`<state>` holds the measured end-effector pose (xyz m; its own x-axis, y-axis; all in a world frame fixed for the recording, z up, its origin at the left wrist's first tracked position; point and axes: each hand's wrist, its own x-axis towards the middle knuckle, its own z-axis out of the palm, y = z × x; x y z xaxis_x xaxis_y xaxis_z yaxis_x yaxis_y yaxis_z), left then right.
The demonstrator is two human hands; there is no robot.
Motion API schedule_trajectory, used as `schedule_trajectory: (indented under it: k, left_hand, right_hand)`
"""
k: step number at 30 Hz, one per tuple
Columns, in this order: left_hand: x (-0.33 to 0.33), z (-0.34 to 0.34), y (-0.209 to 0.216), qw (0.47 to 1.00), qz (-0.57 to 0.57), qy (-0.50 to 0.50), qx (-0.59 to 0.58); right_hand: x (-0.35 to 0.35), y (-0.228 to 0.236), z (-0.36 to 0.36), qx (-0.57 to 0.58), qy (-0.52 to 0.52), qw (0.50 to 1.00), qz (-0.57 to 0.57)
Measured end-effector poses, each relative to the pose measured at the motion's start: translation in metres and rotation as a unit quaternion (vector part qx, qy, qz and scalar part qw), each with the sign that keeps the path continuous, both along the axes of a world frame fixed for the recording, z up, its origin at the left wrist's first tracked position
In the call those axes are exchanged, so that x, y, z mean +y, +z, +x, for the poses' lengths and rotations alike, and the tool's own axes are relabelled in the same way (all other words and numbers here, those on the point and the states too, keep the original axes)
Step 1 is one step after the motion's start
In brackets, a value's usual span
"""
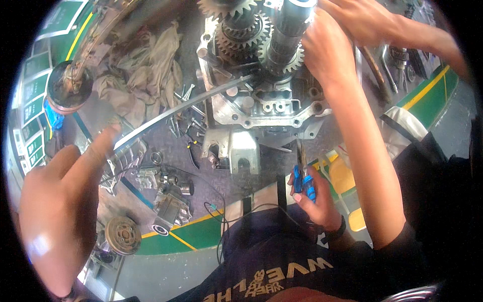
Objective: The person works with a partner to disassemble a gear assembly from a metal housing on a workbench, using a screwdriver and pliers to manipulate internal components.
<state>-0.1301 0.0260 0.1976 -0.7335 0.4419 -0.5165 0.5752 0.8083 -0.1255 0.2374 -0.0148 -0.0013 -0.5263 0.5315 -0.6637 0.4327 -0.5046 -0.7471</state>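
At the left, my left hand (63, 201), slightly blurred, closes on the near end of a long flat metal bar (171, 111). The bar's far end reaches into an open gearbox housing (246, 120), by the foot of a toothed shaft (276, 55). Low in front of my body, my right hand (322, 204) grips pliers (304, 183) with blue handles, jaws pointing up toward the housing. From the right, another person's forearm (359, 136) crosses over; that person's hands (327, 48) are at the shaft's upper part, their fingertips partly hidden behind it.
Several bolts (186, 95) and a crumpled cloth (146, 70) lie left of the housing. A metal bracket (244, 153) stands before it. Small yellow-and-black pliers (192, 155), a motor-like part (171, 209) and a round disc (123, 235) lie lower left.
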Motion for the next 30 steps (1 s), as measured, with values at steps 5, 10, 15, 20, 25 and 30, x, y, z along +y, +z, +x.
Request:
schedule_trajectory:
  k: [5, 10, 15, 20, 25, 30]
  left_hand:
    - [-0.012, -0.001, -0.006, 0.997, -0.03, -0.059, 0.048]
    - [0.012, -0.02, 0.015, 0.905, -0.114, -0.407, -0.052]
    - [0.032, -0.016, 0.023, 0.8, -0.316, -0.502, -0.083]
    - [0.007, -0.025, 0.013, 0.801, -0.179, -0.569, -0.045]
    - [-0.008, -0.01, 0.012, 0.866, -0.104, -0.487, 0.046]
    - [-0.011, -0.027, 0.007, 0.867, -0.1, -0.488, 0.009]
  right_hand:
    - [-0.001, -0.004, 0.005, -0.003, -0.002, 1.0, 0.029]
    - [0.004, -0.003, -0.006, 0.01, 0.01, 0.999, 0.031]
    - [0.006, 0.0, -0.005, 0.012, 0.011, 1.0, 0.02]
    - [0.004, -0.002, -0.001, 0.001, 0.021, 0.999, 0.027]
    - [0.001, -0.005, -0.004, 0.016, 0.006, 1.0, 0.025]
    - [-0.002, -0.003, -0.006, 0.02, -0.011, 0.999, 0.023]
